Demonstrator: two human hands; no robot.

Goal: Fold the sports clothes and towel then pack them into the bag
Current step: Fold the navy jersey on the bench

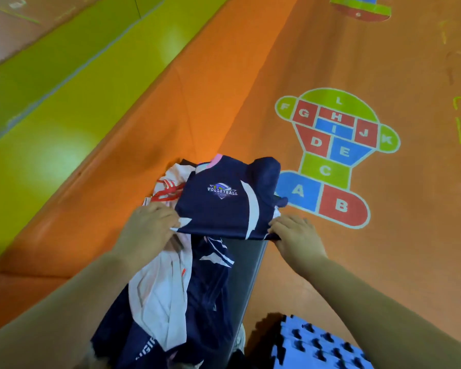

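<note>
Clearly, the navy jersey [218, 211] bears a crest [222, 190] reading VOLLEYBALL.

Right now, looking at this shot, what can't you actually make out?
All in the head view:
1. dark grey surface: mostly covered by clothes, so what it is stays unclear.
2. white garment: largely hidden under the navy jersey and left hand.
3. lettering on the navy clothes: cut by folds and the bottom edge.
4. blue foam mat: cut off by the bottom edge.
5. no bag or towel identifiable.
</note>
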